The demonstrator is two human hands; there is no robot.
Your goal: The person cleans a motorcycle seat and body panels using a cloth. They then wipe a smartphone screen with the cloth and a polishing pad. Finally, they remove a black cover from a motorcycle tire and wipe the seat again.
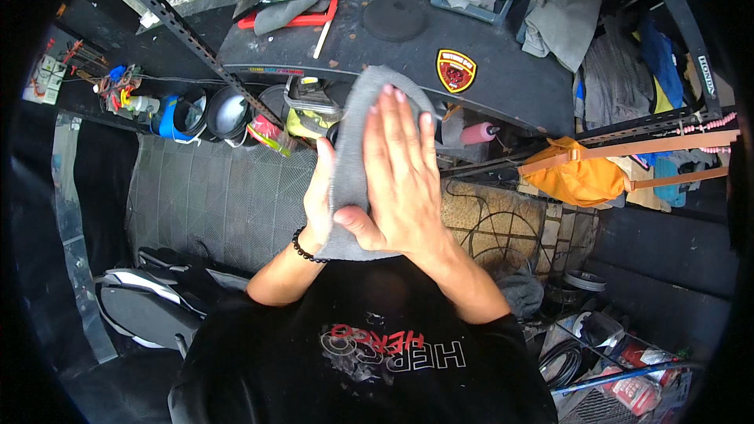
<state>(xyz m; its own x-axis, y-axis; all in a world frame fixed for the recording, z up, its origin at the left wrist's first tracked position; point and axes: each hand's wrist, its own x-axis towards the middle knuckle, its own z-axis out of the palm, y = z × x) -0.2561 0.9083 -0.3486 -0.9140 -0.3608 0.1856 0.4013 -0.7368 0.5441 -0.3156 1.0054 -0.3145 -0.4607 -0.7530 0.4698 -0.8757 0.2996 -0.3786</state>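
A folded grey cloth, seemingly a towel, stands upright in front of my chest, pressed between both palms. My right hand lies flat along its near right face, fingers extended upward and thumb toward the cloth's left edge. Behind the other side is my left hand; its fingers are mostly hidden by the cloth, while the thumb shows at the left edge. A black beaded bracelet circles my left wrist. Beyond the cloth's top runs the front edge of a dark workbench.
Grey bins with cloths and a red-framed tray stand on the bench. Buckets line the lower left. A pink bottle sits under the bench. At right hangs a yellow-orange bag by tan straps.
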